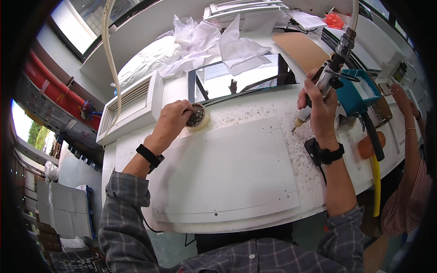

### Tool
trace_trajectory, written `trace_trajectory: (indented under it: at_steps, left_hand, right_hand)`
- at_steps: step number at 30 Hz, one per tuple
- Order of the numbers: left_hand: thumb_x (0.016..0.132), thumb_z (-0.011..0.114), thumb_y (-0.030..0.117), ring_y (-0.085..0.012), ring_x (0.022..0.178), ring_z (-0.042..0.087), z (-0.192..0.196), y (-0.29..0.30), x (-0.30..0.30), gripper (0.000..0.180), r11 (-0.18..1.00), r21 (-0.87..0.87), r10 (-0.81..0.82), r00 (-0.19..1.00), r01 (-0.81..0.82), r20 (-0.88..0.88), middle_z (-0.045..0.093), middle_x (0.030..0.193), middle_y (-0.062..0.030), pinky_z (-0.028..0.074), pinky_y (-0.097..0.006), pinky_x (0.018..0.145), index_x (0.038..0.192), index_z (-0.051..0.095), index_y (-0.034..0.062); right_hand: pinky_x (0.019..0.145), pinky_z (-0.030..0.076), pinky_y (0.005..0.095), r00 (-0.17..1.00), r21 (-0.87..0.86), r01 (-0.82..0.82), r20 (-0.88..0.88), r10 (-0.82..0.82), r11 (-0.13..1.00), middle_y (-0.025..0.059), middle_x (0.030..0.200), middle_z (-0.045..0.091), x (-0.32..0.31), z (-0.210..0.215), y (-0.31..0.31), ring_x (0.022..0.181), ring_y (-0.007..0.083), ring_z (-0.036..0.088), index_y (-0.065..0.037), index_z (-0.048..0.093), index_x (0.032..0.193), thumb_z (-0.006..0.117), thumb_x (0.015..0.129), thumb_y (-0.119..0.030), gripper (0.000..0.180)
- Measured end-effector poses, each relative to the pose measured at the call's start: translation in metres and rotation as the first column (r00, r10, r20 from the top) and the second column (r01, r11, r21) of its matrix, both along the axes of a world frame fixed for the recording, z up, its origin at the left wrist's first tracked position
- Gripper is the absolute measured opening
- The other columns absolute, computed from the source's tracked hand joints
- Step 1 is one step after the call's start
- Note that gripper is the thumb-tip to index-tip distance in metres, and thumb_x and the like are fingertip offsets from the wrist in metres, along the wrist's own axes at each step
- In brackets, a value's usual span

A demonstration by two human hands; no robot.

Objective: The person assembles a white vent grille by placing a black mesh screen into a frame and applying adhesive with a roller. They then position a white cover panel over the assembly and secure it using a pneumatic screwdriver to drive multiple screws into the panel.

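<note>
Your left hand [172, 119] dips fingers into screw cup [196, 116] at panel's [227, 168] far-left corner — whether grip has a screw, cannot tell. Right hand [318, 107] closed round driver [318, 93], tip raised off surface [255, 109]. Panel holes look unfilled — fastening barely begun.

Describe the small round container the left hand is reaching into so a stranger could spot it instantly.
Start at the large flat white panel lying on the workbench in front of the person. At its far left corner, just before the white louvred vent grille, sits a small round cream-rimmed container, with the left hand dipping into it. It alone is round and filled with tiny dark metal pieces.
</note>
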State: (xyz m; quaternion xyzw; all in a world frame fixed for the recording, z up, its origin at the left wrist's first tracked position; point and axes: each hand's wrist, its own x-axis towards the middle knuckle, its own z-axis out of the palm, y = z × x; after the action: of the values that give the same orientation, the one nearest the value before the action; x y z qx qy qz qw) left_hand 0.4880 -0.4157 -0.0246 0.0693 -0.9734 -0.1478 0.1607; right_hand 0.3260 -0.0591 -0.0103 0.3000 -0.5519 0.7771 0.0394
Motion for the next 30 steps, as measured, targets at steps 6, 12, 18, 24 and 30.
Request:
trace_trajectory:
  at_steps: [6, 12, 18, 24, 30]
  left_hand:
    - [0.095, 0.069, 0.005, -0.0269, 0.079, 0.073, 0.018, 0.011, 0.017, 0.011, 0.985, 0.166, 0.039, 0.999, -0.045, 0.036, 0.076, 0.092, -0.0177, 0.058, -0.036, 0.074, 0.104, 0.071, -0.0022]
    - [0.094, 0.071, 0.004, -0.0277, 0.078, 0.072, 0.006, 0.071, 0.071, 0.008, 0.971, 0.228, -0.090, 0.993, 0.071, 0.074, 0.074, 0.095, -0.0150, 0.057, -0.036, 0.072, 0.100, 0.069, -0.0019]
    - [0.093, 0.073, 0.001, -0.0229, 0.082, 0.073, -0.012, 0.085, 0.091, 0.010, 0.980, 0.199, -0.045, 0.995, 0.027, 0.087, 0.074, 0.102, -0.0116, 0.059, -0.031, 0.076, 0.103, 0.075, -0.0010]
    - [0.092, 0.073, 0.000, -0.0216, 0.085, 0.073, -0.017, 0.080, 0.094, 0.017, 0.959, 0.275, -0.075, 0.997, 0.073, -0.004, 0.073, 0.109, -0.0107, 0.059, -0.030, 0.079, 0.108, 0.080, 0.0028]
    - [0.096, 0.072, 0.003, -0.0179, 0.082, 0.074, -0.007, 0.076, 0.094, 0.016, 0.889, 0.453, 0.030, 0.997, -0.060, 0.074, 0.074, 0.108, -0.0102, 0.059, -0.028, 0.077, 0.110, 0.078, 0.0007]
  right_hand:
    - [0.059, 0.046, 0.0265, 1.000, 0.019, 0.007, 0.001, -0.007, 1.000, 0.0013, 0.067, 0.054, 0.001, -0.001, -0.002, 0.058, 0.0092, 0.053, -0.007, 0.058, 0.112, 0.065, 0.102, -0.021, 0.019]
    - [0.061, 0.047, 0.0272, 0.997, 0.029, 0.082, 0.003, -0.082, 0.996, 0.0017, 0.071, 0.055, -0.003, 0.000, -0.001, 0.061, 0.0093, 0.054, -0.006, 0.058, 0.112, 0.065, 0.101, -0.019, 0.018]
    - [0.060, 0.046, 0.0256, 0.991, -0.007, 0.132, -0.004, -0.132, 0.991, 0.0006, 0.069, 0.059, -0.006, -0.005, -0.005, 0.061, 0.0087, 0.057, -0.003, 0.065, 0.109, 0.069, 0.099, -0.021, 0.020]
    - [0.058, 0.046, 0.0258, 0.994, -0.027, 0.111, 0.006, -0.111, 0.993, 0.0012, 0.073, 0.060, -0.002, -0.003, -0.006, 0.060, 0.0088, 0.056, -0.003, 0.065, 0.106, 0.070, 0.099, -0.021, 0.020]
    - [0.056, 0.044, 0.0267, 0.990, -0.033, 0.132, -0.042, -0.133, 0.991, 0.0011, 0.073, 0.058, 0.006, 0.008, -0.004, 0.057, 0.0084, 0.053, -0.003, 0.064, 0.103, 0.069, 0.099, -0.021, 0.019]
